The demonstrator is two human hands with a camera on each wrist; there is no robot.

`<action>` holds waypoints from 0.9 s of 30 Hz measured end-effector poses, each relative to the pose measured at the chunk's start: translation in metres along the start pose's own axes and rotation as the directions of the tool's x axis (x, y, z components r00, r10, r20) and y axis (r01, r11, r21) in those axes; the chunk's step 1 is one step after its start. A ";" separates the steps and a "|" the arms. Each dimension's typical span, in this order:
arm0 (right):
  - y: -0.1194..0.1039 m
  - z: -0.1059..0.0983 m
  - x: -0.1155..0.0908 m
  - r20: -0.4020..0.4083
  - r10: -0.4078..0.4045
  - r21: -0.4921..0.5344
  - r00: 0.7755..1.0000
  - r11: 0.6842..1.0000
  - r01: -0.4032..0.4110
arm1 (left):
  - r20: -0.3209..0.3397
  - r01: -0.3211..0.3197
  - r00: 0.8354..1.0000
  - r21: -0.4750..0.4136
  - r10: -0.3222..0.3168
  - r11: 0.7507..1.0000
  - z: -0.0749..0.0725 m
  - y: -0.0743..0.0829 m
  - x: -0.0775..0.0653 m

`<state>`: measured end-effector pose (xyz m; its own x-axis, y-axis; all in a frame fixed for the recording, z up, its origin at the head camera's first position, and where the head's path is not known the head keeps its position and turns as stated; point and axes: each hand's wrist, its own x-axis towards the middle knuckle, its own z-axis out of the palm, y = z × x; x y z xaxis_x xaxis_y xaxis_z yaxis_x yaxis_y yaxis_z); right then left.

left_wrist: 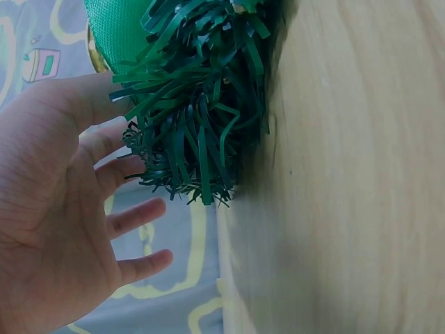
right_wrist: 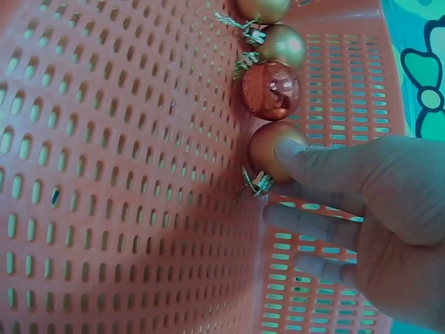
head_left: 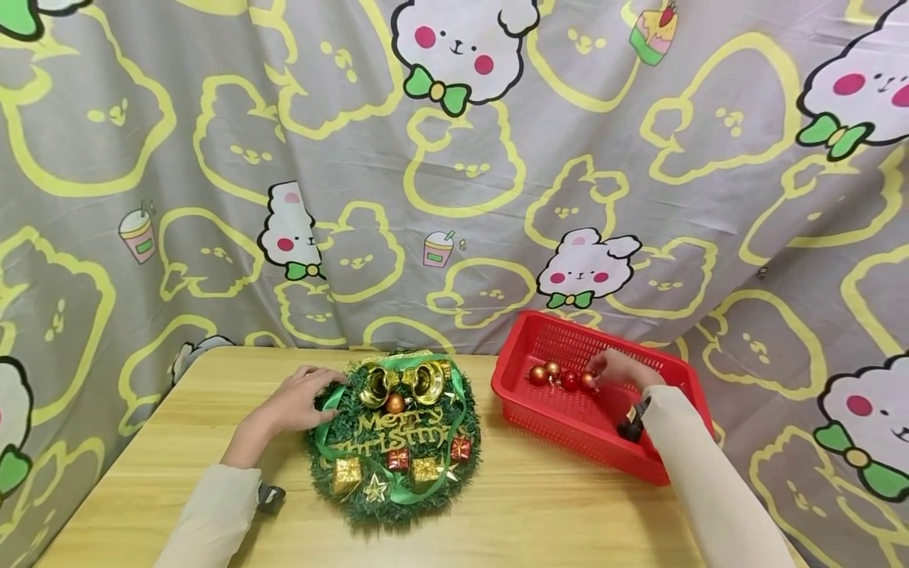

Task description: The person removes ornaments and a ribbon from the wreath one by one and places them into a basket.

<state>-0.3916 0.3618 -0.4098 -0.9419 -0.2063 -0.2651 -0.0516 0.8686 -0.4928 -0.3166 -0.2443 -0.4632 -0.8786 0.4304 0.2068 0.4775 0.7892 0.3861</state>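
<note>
A green tinsel Christmas wreath (head_left: 398, 505) lies on the wooden table, with gold bells, gift boxes, stars, a ribbon, gold "Merry Christmas" lettering and one orange-gold ball (head_left: 394, 404). At its left edge my left hand (head_left: 301, 400) touches the tinsel (left_wrist: 201, 132); the fingers are spread and some tips hide behind the strands. My right hand (head_left: 616, 369) reaches into the red basket (head_left: 568, 446). There it pinches a matte gold Christmas ball (right_wrist: 268, 149) with a gold hanging loop, thumb on the near side. Beside it sit a shiny red ball (right_wrist: 271, 90) and more gold balls (right_wrist: 284, 46).
The perforated basket stands at the table's right, its rim (head_left: 589, 325) near the patterned curtain (head_left: 469, 237) behind. Bare wood (head_left: 540, 513) shows in front of the basket and right of the wreath. Each wrist carries a small black camera (head_left: 270, 498).
</note>
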 end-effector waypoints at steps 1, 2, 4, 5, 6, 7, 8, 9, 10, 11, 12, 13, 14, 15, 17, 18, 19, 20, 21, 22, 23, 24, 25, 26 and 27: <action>0.001 0.001 0.000 -0.002 -0.004 -0.003 1.000 1.000 0.004 | 0.000 0.000 1.000 0.000 0.000 1.000 0.000 0.000 0.000; 0.002 0.001 0.001 -0.002 -0.015 -0.014 1.000 1.000 0.015 | 0.000 -0.001 1.000 0.002 0.001 1.000 0.000 0.000 0.000; 0.004 0.002 0.002 -0.005 -0.026 -0.026 1.000 0.999 0.026 | 0.000 0.000 1.000 0.001 0.000 1.000 0.000 0.000 -0.001; 0.004 0.002 0.003 -0.007 -0.027 -0.028 1.000 0.999 0.026 | 0.000 0.000 1.000 0.001 0.000 1.000 0.000 0.000 -0.001; 0.005 0.002 0.003 -0.009 -0.033 -0.034 0.999 0.999 0.033 | 0.000 0.000 1.000 0.000 0.000 1.000 0.000 0.000 -0.001; 0.005 0.003 0.003 -0.010 -0.039 -0.039 0.999 0.999 0.038 | 0.000 0.000 1.000 0.000 0.000 1.000 0.000 0.000 -0.001; 0.006 0.003 0.004 -0.010 -0.052 -0.050 0.999 0.997 0.051 | 0.000 0.000 1.000 0.000 0.000 1.000 0.000 0.000 -0.001; 0.006 0.003 0.004 -0.011 -0.051 -0.052 0.999 0.997 0.050 | -0.001 0.000 1.000 -0.001 0.000 1.000 0.000 0.000 -0.001; 0.006 0.003 0.004 -0.011 -0.054 -0.057 0.998 0.997 0.053 | -0.001 0.000 1.000 -0.001 0.000 1.000 0.000 0.000 -0.001; 0.006 0.003 0.003 -0.010 -0.059 -0.059 0.998 0.997 0.058 | -0.002 0.000 1.000 -0.001 0.000 1.000 0.000 0.000 -0.001; 0.006 0.003 0.002 -0.010 -0.058 -0.061 0.998 0.996 0.057 | -0.002 -0.001 1.000 0.000 0.001 1.000 0.000 0.000 0.000; 0.005 0.003 0.001 -0.010 -0.057 -0.062 0.998 0.997 0.056 | -0.002 0.000 1.000 0.000 0.000 1.000 0.001 0.000 -0.001; 0.005 0.004 0.001 -0.008 -0.057 -0.060 0.998 0.997 0.057 | -0.002 0.000 1.000 0.001 0.000 1.000 0.001 0.000 -0.001; 0.004 0.003 0.000 -0.007 -0.053 -0.055 0.999 0.997 0.052 | -0.002 -0.001 1.000 0.001 0.001 1.000 0.001 0.000 -0.001; 0.004 0.003 -0.001 -0.005 -0.047 -0.046 0.999 0.998 0.046 | -0.001 -0.001 1.000 0.001 0.001 1.000 0.000 0.000 -0.001; 0.004 0.002 -0.001 -0.004 -0.041 -0.044 0.999 0.998 0.041 | -0.001 -0.002 1.000 0.000 0.002 1.000 0.000 0.000 -0.001; 0.004 0.002 -0.001 -0.001 -0.042 -0.043 0.999 0.998 0.041 | 0.000 -0.002 1.000 -0.002 0.002 1.000 0.000 0.000 -0.001; 0.004 0.002 -0.001 0.002 -0.040 -0.038 0.999 0.998 0.040 | 0.000 -0.002 1.000 -0.002 0.002 1.000 0.000 0.000 -0.002; 0.004 0.001 0.000 0.004 -0.045 -0.042 0.999 0.998 0.045 | 0.000 -0.002 1.000 -0.003 0.002 1.000 0.000 0.000 -0.002; 0.004 0.001 0.000 0.004 -0.041 -0.036 0.999 0.999 0.041 | 0.001 -0.002 1.000 -0.004 0.002 1.000 0.000 0.000 -0.002; 0.004 0.001 0.000 0.008 -0.046 -0.036 0.999 0.998 0.046 | 0.002 -0.002 1.000 -0.004 0.002 1.000 0.000 0.000 -0.002; 0.005 0.001 0.000 0.008 -0.049 -0.037 0.999 0.998 0.049 | 0.003 -0.001 1.000 -0.005 0.001 1.000 0.000 0.000 -0.002; 0.005 0.001 0.000 0.007 -0.050 -0.034 0.999 0.998 0.050 | 0.003 -0.001 1.000 -0.006 0.001 1.000 0.000 0.000 -0.002; 0.005 0.001 0.000 0.008 -0.051 -0.034 0.999 0.998 0.051 | 0.003 0.000 1.000 -0.006 0.000 1.000 0.000 0.000 -0.001; 0.005 0.001 0.000 0.007 -0.049 -0.035 0.999 0.998 0.049 | 0.004 0.000 1.000 -0.007 0.000 1.000 0.000 0.000 -0.001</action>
<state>-0.3917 0.3656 -0.4131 -0.9358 -0.2519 -0.2464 -0.1095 0.8725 -0.4762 -0.3152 -0.2445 -0.4636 -0.8788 0.4317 0.2033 0.4771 0.7865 0.3921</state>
